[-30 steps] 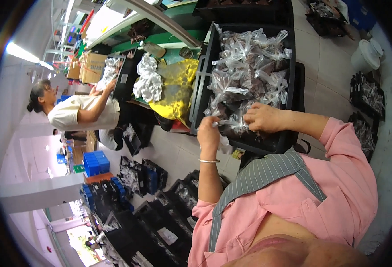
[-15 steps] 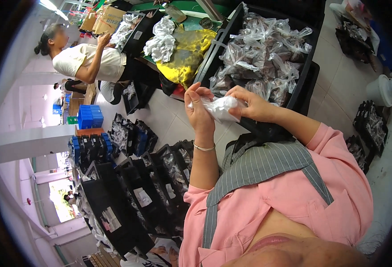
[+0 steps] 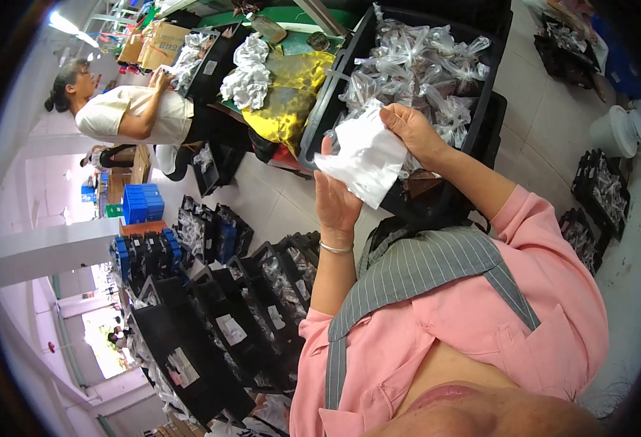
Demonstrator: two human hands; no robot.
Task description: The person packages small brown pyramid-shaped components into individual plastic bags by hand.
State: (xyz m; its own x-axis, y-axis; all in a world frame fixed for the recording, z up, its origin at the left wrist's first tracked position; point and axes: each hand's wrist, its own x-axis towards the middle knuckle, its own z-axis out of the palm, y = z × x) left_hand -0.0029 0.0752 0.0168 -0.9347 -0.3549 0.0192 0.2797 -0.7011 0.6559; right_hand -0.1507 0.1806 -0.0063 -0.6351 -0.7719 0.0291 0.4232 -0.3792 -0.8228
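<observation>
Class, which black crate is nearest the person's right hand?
The large crate piled with clear bags, right of the yellow sheet; in the view, the right hand overlaps it, while the other black crates lie farther away.

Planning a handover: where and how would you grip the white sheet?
Probably pinch the white sheet by its lower corner, coming from the near side: that thin corner hangs free, while the right hand pinches the upper right and the left hand is at the left edge.
</observation>
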